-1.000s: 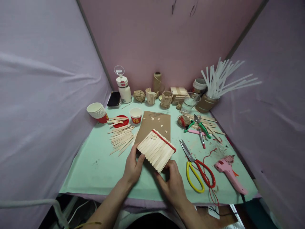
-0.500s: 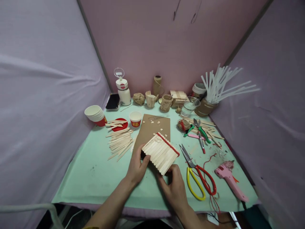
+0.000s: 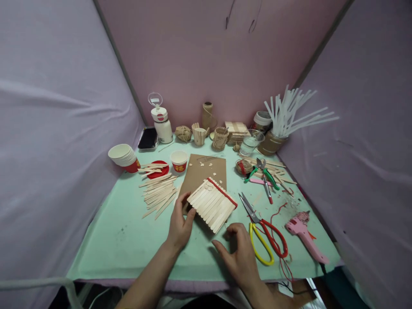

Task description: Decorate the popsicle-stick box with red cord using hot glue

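Observation:
In front of me is a slanted panel of craft sticks, with red yarn along its far right edge and a few small wooden chips on its top corner. My left hand grips the panel's left edge, thumb on the near side and fingers behind, partly hidden. My right hand hangs just off the near right corner, thumb and forefinger apart with nothing between them. Behind the panel lies a brown cardboard sheet carrying several small wooden chips. What supports the panel underneath is hidden.
Right of my hand lie scissors with red and yellow handles and a pink glue gun. Green-handled pliers lie further back. Loose wooden sticks and paper cups are at left; a water cup stands behind.
My right hand has let go of the panel's near corner and drawn slightly back toward me. My left hand still grips the left edge. The view has shifted a little.

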A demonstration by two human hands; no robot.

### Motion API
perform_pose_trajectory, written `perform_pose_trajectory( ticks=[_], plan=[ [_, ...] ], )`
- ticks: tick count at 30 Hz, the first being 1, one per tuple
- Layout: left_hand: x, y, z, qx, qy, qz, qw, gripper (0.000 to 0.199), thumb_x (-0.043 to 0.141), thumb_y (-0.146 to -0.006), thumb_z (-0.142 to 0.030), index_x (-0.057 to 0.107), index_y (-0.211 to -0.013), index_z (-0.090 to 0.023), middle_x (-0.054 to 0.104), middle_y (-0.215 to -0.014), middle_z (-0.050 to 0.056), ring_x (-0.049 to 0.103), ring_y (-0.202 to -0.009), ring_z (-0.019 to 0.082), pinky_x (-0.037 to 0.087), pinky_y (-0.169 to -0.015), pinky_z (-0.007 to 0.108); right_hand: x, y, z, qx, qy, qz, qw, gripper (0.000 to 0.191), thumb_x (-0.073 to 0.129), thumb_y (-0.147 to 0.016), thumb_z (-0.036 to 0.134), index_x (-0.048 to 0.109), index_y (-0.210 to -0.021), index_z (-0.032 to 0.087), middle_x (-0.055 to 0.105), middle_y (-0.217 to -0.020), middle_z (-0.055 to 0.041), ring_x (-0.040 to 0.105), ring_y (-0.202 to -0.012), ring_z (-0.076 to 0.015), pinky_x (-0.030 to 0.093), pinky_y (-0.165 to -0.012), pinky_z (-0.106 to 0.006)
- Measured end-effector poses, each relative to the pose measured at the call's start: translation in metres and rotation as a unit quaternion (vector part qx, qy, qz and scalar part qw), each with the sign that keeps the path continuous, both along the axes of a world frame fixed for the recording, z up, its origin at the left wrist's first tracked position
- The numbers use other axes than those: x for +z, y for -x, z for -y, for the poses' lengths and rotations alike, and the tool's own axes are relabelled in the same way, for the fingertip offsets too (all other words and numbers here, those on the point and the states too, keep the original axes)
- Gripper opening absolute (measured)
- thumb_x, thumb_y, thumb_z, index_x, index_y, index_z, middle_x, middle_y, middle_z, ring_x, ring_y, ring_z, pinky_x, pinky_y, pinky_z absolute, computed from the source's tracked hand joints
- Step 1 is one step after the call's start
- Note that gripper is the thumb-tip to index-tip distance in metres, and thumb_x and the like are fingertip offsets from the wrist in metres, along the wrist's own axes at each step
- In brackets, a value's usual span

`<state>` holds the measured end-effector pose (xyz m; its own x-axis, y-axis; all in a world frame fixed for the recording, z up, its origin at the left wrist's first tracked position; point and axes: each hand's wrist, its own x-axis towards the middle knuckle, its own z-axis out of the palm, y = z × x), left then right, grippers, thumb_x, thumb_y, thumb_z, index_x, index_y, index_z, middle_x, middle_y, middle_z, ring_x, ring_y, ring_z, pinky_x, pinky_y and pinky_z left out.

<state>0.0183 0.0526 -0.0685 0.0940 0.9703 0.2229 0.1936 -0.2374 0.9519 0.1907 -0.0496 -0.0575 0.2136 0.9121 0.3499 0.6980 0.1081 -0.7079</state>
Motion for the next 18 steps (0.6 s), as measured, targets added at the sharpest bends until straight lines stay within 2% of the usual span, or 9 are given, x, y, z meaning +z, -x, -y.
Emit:
perform_pose_trajectory(
  ticks=[5,8,10,13,16,18],
  plan=[
    [0.003,0.001,0.0,0.076,-0.049,0.006,0.996,0.031,0.047,-0.095,-0.037,0.054,-0.121,-0.021,0.059,-0.122,0.011,0.058,-0.113,0.023,0.048,-0.096,0.037,0.017,-0.018,0.002,-0.009,-0.071,0.003,0.997,0.012,0.06,-0.09,0.028,0.05,-0.093,0.021,0.054,-0.083,-0.002,0.053,-0.077,-0.0183,0.045,-0.069,-0.031],
    [0.005,0.003,-0.001,0.102,-0.079,-0.022,0.991,0.025,0.045,-0.096,-0.034,0.058,-0.113,-0.021,0.061,-0.114,0.009,0.057,-0.108,0.022,0.048,-0.092,0.035,0.024,-0.032,-0.002,-0.031,-0.072,0.012,0.997,0.006,0.056,-0.092,0.025,0.051,-0.092,0.021,0.055,-0.083,-0.0025,0.054,-0.078,-0.0181,0.045,-0.07,-0.03],
    [0.006,0.004,-0.001,0.112,-0.095,-0.035,0.989,0.023,0.045,-0.096,-0.033,0.059,-0.109,-0.02,0.061,-0.109,0.008,0.057,-0.106,0.021,0.047,-0.092,0.034,0.027,-0.043,-0.003,-0.045,-0.043,0.031,0.998,0.006,0.055,-0.093,0.026,0.052,-0.093,0.021,0.057,-0.085,-0.0036,0.056,-0.079,-0.0189,0.046,-0.071,-0.031],
    [0.007,0.004,-0.001,0.116,-0.101,-0.038,0.987,0.021,0.045,-0.096,-0.031,0.059,-0.108,-0.02,0.062,-0.106,0.007,0.058,-0.102,0.02,0.047,-0.09,0.033,0.024,-0.066,0.004,-0.055,0.047,0.082,0.994,0.013,0.054,-0.092,0.033,0.055,-0.097,0.02,0.06,-0.091,-0.0069,0.058,-0.085,-0.0226,0.048,-0.075,-0.036],
    [0.009,0.002,-0.001,0.115,-0.1,-0.044,0.987,0.019,0.046,-0.096,-0.03,0.059,-0.106,-0.02,0.061,-0.105,0.007,0.058,-0.101,0.019,0.047,-0.089,0.032,0.014,-0.089,0.021,-0.078,0.126,0.157,0.977,0.024,0.058,-0.087,0.037,0.059,-0.101,0.018,0.062,-0.095,-0.0112,0.06,-0.089,-0.0281,0.049,-0.079,-0.042],
    [0.011,0.001,0.0,0.115,-0.1,-0.047,0.987,0.019,0.046,-0.096,-0.03,0.059,-0.105,-0.02,0.061,-0.104,0.007,0.058,-0.101,0.019,0.047,-0.088,0.031,0.004,-0.102,0.032,-0.091,0.159,0.208,0.961,0.029,0.062,-0.082,0.038,0.061,-0.099,0.016,0.062,-0.089,-0.012,0.06,-0.081,-0.0292,0.049,-0.074,-0.043]
  ],
)
